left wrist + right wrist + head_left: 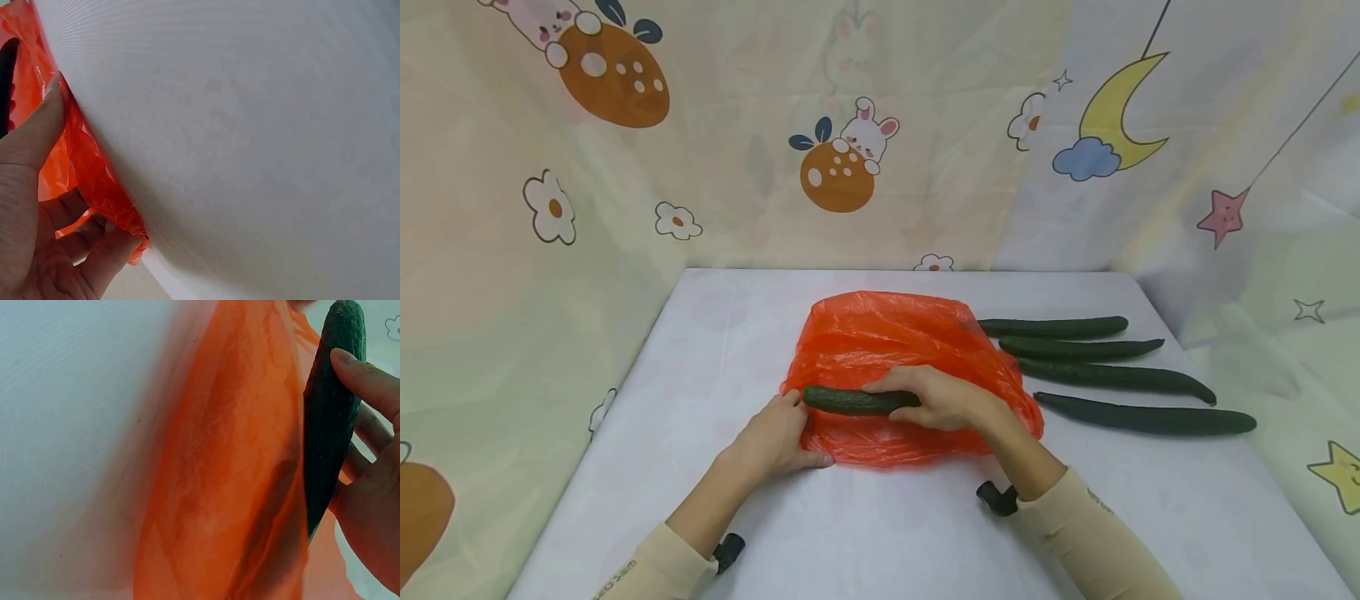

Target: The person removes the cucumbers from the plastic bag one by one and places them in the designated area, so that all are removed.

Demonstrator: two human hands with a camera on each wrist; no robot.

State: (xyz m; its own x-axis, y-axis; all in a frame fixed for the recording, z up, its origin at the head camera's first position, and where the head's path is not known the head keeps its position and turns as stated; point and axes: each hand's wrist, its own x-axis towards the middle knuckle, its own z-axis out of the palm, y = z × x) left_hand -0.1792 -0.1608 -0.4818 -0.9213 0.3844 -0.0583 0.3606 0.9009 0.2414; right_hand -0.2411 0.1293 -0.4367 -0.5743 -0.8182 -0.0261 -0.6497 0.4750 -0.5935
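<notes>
A thin red plastic bag point(887, 333) lies spread on the white table, creased and puffed up. At its left edge, my left hand point(778, 437) grips the film, thumb toward the near side; the left wrist view shows the bag rim point(103, 181) between thumb and curled fingers. My right hand point(943, 400) holds a dark green cucumber point(850, 402) by its right part, level over the bag, its free end close to the left hand. In the right wrist view, the thumb lies along the cucumber point(334, 406), and a dark long shape shows through the film.
Several more cucumbers point(1120, 377) lie roughly side by side to the right of the bag, their left ends at or near its edge. The white tabletop point(880, 533) extends toward me. A printed cloth point(940, 192) hangs behind and beside the table.
</notes>
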